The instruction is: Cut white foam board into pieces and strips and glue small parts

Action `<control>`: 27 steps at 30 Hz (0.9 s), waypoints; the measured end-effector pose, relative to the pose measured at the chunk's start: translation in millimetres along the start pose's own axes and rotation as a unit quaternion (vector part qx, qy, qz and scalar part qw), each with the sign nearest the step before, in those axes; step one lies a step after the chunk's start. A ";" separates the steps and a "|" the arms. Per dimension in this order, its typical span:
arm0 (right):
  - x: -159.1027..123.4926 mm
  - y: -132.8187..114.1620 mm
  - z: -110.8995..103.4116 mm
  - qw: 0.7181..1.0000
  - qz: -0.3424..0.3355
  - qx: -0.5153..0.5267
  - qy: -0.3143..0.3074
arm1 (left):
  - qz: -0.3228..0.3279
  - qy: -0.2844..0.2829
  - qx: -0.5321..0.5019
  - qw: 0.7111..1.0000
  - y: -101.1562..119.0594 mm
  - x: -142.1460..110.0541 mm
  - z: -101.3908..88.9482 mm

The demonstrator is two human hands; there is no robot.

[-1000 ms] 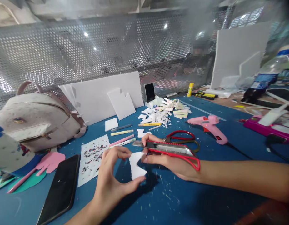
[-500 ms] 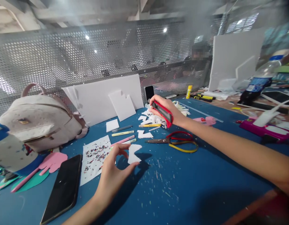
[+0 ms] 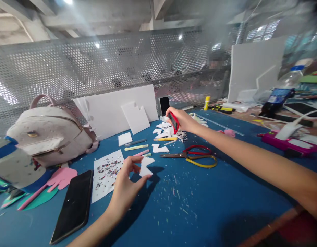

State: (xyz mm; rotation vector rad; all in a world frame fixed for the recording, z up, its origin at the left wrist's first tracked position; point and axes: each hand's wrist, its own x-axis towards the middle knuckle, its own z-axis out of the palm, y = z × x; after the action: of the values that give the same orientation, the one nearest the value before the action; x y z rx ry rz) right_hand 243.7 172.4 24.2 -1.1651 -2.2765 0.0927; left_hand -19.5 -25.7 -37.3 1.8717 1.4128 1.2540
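My left hand [image 3: 130, 181] pinches a small white foam board piece [image 3: 146, 167] with a notched edge between thumb and fingers, just above the blue tabletop. Farther off, my right hand [image 3: 182, 120] is closed around a red and black utility knife [image 3: 174, 122]; its blade is hard to make out. The knife is over a heap of white scraps [image 3: 165, 129]. A yellow pen [image 3: 165, 139] and an L-shaped white offcut [image 3: 160, 149] lie before the heap. Scissors [image 3: 189, 155] with red and yellow handles rest between my hands.
At the left are a black phone [image 3: 73, 206], a paper sheet [image 3: 96, 192] with colourful bits, and a pale backpack [image 3: 52, 127]. White boards [image 3: 101, 113] lean at the back. Rightward stand a glue stick [image 3: 207, 103], a purple power strip [image 3: 289, 144] and a cola bottle [image 3: 279, 94].
My right hand has shifted slightly and turned the utility knife more upright over the scraps. My left hand keeps its pinch on the foam board piece. The camera view has shifted a little.
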 end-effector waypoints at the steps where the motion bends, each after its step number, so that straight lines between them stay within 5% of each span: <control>1: -1.4 0.2 -0.7 1.000 -0.001 0.000 -0.003 | -0.004 -0.004 -0.013 1.000 -0.4 0.7 0.2; 10: -27.6 -19.9 -3.4 0.997 -0.065 0.029 -0.038 | -0.005 -0.027 -0.060 0.998 -8.0 7.8 -2.6; 22: -86.7 -70.4 21.1 0.967 -0.171 0.027 -0.187 | -0.083 -0.018 -0.150 0.985 -10.9 15.0 -5.5; 27: -106.8 -74.9 3.3 0.964 -0.161 0.072 -0.201 | -0.107 -0.019 -0.160 0.981 -9.8 16.0 -5.8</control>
State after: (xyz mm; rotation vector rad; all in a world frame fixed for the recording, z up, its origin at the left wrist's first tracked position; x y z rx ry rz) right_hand 236.4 45.3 -4.4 -0.7374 -2.7311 0.3936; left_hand -28.5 -8.3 -36.3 1.4815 1.2670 1.2459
